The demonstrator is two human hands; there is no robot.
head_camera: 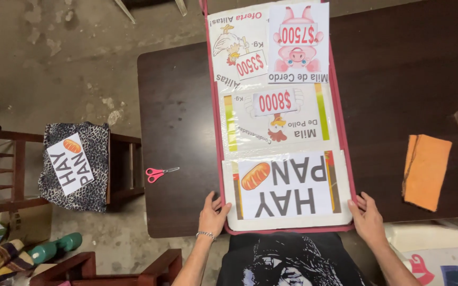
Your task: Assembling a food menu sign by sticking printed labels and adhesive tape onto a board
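- Both hands are on the near end of the board [340, 132], a long red-edged panel lying flat on the dark table [181, 106].
- The left hand [213, 214] grips the near-left corner; the right hand [368, 218] grips the near-right corner, the two well apart.
- The board's long axis runs straight away from the person, its far end out of view.
- Both hands sit equally near.
- Paper signs [284, 190] cover it.
- The scissors [159, 172] lie left of the board; an orange cloth [428, 169] lies right.
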